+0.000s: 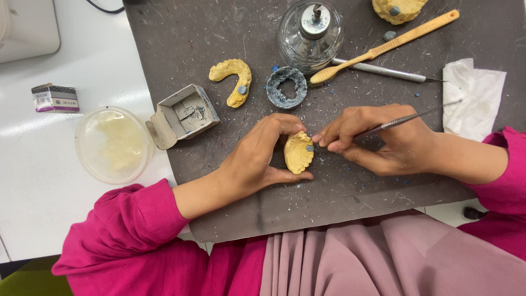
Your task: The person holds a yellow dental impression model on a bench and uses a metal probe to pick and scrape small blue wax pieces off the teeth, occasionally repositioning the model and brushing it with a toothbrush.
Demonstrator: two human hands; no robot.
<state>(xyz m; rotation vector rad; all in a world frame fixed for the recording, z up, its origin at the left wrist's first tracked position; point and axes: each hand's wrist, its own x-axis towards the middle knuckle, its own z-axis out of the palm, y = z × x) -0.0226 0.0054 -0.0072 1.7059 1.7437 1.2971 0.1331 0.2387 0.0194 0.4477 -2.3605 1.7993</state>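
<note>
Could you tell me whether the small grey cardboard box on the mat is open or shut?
Open: the small cardboard box has its flap folded out, so its inside shows.

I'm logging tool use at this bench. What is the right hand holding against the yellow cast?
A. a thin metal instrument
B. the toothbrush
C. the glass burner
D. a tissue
A: the right hand pinches a thin metal instrument with its tip at the cast, which the left hand cradles; the toothbrush lies apart on the mat.
</note>
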